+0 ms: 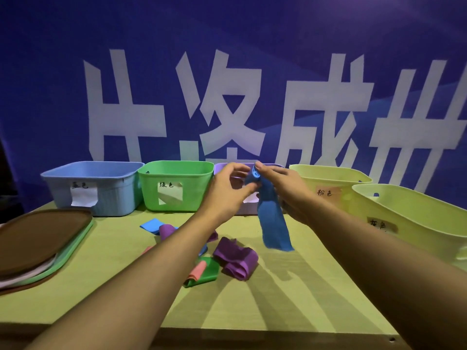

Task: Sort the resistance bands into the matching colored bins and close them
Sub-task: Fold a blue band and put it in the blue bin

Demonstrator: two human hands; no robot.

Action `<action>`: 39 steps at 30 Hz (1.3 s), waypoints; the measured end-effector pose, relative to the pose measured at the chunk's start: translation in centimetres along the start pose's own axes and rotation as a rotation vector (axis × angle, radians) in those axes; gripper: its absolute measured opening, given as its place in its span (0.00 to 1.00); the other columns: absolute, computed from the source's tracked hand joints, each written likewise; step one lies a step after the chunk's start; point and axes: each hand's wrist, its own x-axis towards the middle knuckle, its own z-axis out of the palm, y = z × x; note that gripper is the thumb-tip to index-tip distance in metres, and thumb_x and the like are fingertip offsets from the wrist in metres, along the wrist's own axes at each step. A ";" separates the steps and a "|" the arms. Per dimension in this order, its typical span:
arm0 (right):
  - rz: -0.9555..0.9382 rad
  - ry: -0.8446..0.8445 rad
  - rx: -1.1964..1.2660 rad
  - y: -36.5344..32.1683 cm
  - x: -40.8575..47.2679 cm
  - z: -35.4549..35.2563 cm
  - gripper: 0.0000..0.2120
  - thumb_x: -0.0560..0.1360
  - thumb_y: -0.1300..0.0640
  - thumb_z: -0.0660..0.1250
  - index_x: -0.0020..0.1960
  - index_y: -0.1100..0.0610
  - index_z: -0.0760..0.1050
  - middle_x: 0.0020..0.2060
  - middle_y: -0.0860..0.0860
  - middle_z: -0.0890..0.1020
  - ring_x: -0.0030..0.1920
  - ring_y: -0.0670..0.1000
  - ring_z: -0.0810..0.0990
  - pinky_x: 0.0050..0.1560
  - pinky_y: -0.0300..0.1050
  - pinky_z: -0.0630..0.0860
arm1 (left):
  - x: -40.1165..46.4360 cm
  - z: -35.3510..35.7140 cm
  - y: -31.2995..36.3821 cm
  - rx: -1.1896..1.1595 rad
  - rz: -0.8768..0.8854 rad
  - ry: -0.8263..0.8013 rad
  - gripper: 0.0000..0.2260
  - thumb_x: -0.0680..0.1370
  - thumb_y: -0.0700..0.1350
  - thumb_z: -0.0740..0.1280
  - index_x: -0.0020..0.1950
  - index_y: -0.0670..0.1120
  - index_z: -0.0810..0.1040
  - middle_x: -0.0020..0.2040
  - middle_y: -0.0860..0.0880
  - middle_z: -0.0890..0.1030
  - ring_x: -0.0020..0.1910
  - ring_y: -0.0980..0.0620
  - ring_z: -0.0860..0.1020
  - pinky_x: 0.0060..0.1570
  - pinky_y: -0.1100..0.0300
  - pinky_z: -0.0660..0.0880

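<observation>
The table [290,294] was a yellow-green top in front of a big blue banner [227,34] with white lettering. Five bins sat along the back: blue bin [93,188], green bin [174,185], purple bin [227,168], two yellow bins [331,183], all open, insides hidden. Lids [43,243] were stacked at left. Right hand [283,188] pinched a blue band [271,218] up top, hanging over the table; left hand [227,190] had fingers curled at it. Loose bands [235,258] lay below.

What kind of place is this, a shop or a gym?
Probably neither: it looks like a staged sorting setup. A table holds a row of labelled bins, such as the blue bin, before a printed banner, with loose bands and stacked lids.
</observation>
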 end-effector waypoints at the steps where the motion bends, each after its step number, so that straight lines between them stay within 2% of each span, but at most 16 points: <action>1: 0.000 -0.008 0.014 -0.5 -0.2 0.2 0.20 0.77 0.41 0.69 0.60 0.55 0.83 0.52 0.53 0.86 0.54 0.53 0.85 0.51 0.47 0.84 | 0.2 -0.2 0.3 0.011 0.018 0.039 0.12 0.76 0.45 0.77 0.57 0.50 0.80 0.52 0.54 0.83 0.52 0.60 0.81 0.47 0.73 0.74; 3: -0.005 -0.027 0.026 -1.1 -0.5 0.3 0.20 0.77 0.40 0.69 0.57 0.56 0.83 0.50 0.54 0.86 0.50 0.53 0.86 0.48 0.45 0.84 | 0.6 -0.8 0.6 0.035 0.049 0.134 0.08 0.78 0.46 0.74 0.54 0.52 0.80 0.52 0.53 0.83 0.51 0.60 0.80 0.47 0.71 0.74; 7: 0.031 -0.104 0.039 -1.5 -1.9 0.4 0.15 0.80 0.44 0.67 0.51 0.55 0.83 0.43 0.51 0.88 0.41 0.49 0.87 0.38 0.38 0.80 | 1.4 -1.5 1.0 -0.046 0.062 0.229 0.04 0.81 0.46 0.71 0.55 0.52 0.81 0.50 0.55 0.84 0.51 0.57 0.81 0.55 0.58 0.79; 10: 0.113 -0.208 0.083 -1.3 -2.6 0.7 0.19 0.82 0.46 0.65 0.58 0.60 0.83 0.50 0.57 0.88 0.50 0.57 0.87 0.50 0.48 0.83 | 1.9 -1.5 0.3 -0.087 -0.001 0.215 0.04 0.82 0.47 0.69 0.53 0.57 0.79 0.49 0.53 0.83 0.50 0.52 0.81 0.55 0.54 0.79; 12: 0.138 -0.229 0.060 -1.0 -2.7 0.9 0.20 0.82 0.45 0.65 0.59 0.62 0.83 0.52 0.59 0.87 0.54 0.61 0.86 0.58 0.54 0.82 | 1.8 -1.5 0.1 -0.052 -0.037 0.195 0.04 0.84 0.49 0.65 0.56 0.55 0.78 0.48 0.52 0.81 0.48 0.51 0.80 0.52 0.53 0.77; 15: 0.144 -0.298 0.016 -0.9 -2.8 1.1 0.18 0.83 0.49 0.64 0.58 0.64 0.82 0.48 0.59 0.87 0.45 0.57 0.87 0.47 0.47 0.83 | 1.3 -1.4 0.1 0.007 -0.140 0.170 0.12 0.86 0.50 0.58 0.59 0.49 0.80 0.51 0.50 0.82 0.49 0.51 0.79 0.51 0.54 0.76; 19: 0.074 -0.240 -0.231 -0.9 -2.8 1.0 0.18 0.82 0.48 0.66 0.48 0.62 0.84 0.31 0.50 0.81 0.31 0.48 0.76 0.31 0.37 0.73 | 1.6 -1.5 -0.8 -0.112 -0.369 0.204 0.21 0.87 0.55 0.56 0.53 0.43 0.82 0.49 0.42 0.84 0.47 0.43 0.81 0.54 0.47 0.79; 21: 0.056 -0.241 -0.309 -1.0 -2.7 0.8 0.18 0.81 0.47 0.67 0.42 0.60 0.83 0.27 0.48 0.77 0.27 0.46 0.73 0.28 0.36 0.70 | 1.5 -1.7 -1.0 -0.027 -0.404 0.202 0.26 0.86 0.60 0.54 0.51 0.40 0.80 0.43 0.42 0.81 0.42 0.42 0.77 0.45 0.50 0.75; 23: 0.091 -0.275 -0.335 -1.0 -2.9 0.7 0.18 0.80 0.45 0.68 0.42 0.58 0.84 0.25 0.46 0.77 0.25 0.44 0.73 0.27 0.36 0.70 | 0.8 -1.9 -0.7 -0.019 -0.459 0.111 0.33 0.82 0.69 0.52 0.47 0.40 0.78 0.37 0.45 0.75 0.37 0.46 0.72 0.41 0.54 0.69; 25: 0.131 -0.314 -0.368 -0.8 -3.0 0.4 0.19 0.79 0.43 0.69 0.40 0.57 0.83 0.25 0.47 0.76 0.25 0.45 0.72 0.28 0.37 0.69 | 0.0 -2.2 -0.3 -0.155 -0.522 -0.069 0.33 0.73 0.75 0.57 0.41 0.43 0.74 0.31 0.47 0.71 0.30 0.50 0.69 0.35 0.57 0.68; 27: 0.142 -0.363 -0.427 -0.3 -3.0 -0.1 0.21 0.76 0.39 0.71 0.38 0.56 0.82 0.26 0.49 0.74 0.27 0.46 0.70 0.30 0.39 0.68 | -0.6 -2.8 -0.7 -0.235 -0.530 -0.232 0.27 0.69 0.70 0.68 0.39 0.44 0.74 0.29 0.50 0.69 0.27 0.53 0.65 0.30 0.61 0.66; 29: 0.180 -0.402 -0.510 -0.2 -3.1 -0.9 0.23 0.72 0.35 0.72 0.40 0.57 0.84 0.27 0.49 0.74 0.28 0.46 0.69 0.30 0.39 0.68 | -1.1 -3.6 -1.6 -0.247 -0.539 -0.294 0.20 0.70 0.60 0.75 0.40 0.44 0.78 0.30 0.51 0.70 0.27 0.54 0.65 0.29 0.64 0.65; 31: 0.225 -0.411 -0.568 0.1 -3.2 -1.8 0.25 0.68 0.32 0.73 0.38 0.56 0.84 0.28 0.49 0.75 0.29 0.45 0.70 0.31 0.39 0.68 | -1.7 -4.4 -2.3 -0.262 -0.586 -0.315 0.15 0.71 0.55 0.76 0.45 0.43 0.81 0.30 0.53 0.75 0.27 0.56 0.69 0.29 0.66 0.68; 34: 0.273 -0.411 -0.581 1.0 -3.1 -3.1 0.31 0.63 0.29 0.73 0.37 0.59 0.79 0.31 0.52 0.75 0.31 0.48 0.71 0.34 0.42 0.69 | -2.2 -5.8 -3.7 -0.371 -0.678 -0.260 0.21 0.67 0.52 0.77 0.53 0.40 0.82 0.34 0.53 0.80 0.27 0.58 0.74 0.27 0.69 0.72; 37: 0.338 -0.380 -0.578 1.7 -3.0 -4.6 0.34 0.66 0.31 0.73 0.42 0.65 0.80 0.32 0.55 0.78 0.31 0.50 0.74 0.34 0.43 0.73 | -2.5 -7.6 -4.9 -0.407 -0.743 -0.250 0.17 0.70 0.50 0.76 0.54 0.41 0.82 0.40 0.51 0.82 0.31 0.59 0.80 0.27 0.70 0.75; 39: 0.382 -0.346 -0.557 1.9 -3.0 -5.4 0.30 0.69 0.36 0.74 0.47 0.65 0.84 0.33 0.52 0.83 0.32 0.47 0.78 0.33 0.39 0.75 | -2.9 -8.8 -5.4 -0.432 -0.767 -0.248 0.15 0.70 0.48 0.75 0.53 0.41 0.82 0.40 0.51 0.85 0.34 0.58 0.83 0.28 0.70 0.77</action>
